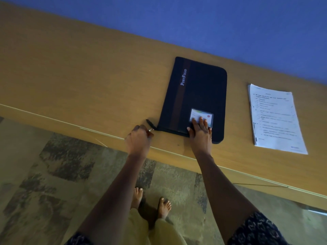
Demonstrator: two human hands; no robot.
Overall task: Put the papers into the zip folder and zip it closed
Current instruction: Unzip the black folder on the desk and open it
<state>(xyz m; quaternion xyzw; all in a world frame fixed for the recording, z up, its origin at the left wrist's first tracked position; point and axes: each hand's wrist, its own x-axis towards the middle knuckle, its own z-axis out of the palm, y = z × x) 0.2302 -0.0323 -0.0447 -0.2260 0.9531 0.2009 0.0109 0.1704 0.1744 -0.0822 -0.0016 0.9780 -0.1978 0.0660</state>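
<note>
A dark zip folder (196, 92) marked "PortFolio" lies flat on the wooden table (88, 85), with a small card window near its front edge. My right hand (200, 131) presses flat on the folder's front edge, fingers spread over the card window. My left hand (138, 140) is closed around the metal zip pull (151, 129) at the folder's near left corner, where a short black zip tail sticks out. A stack of printed papers (276, 119) lies on the table to the right of the folder, apart from it.
A blue wall (212, 23) runs behind the table. The table's front edge (177, 153) crosses the view diagonally. Below it is patterned carpet (62, 174) with my bare feet (152, 202) on it.
</note>
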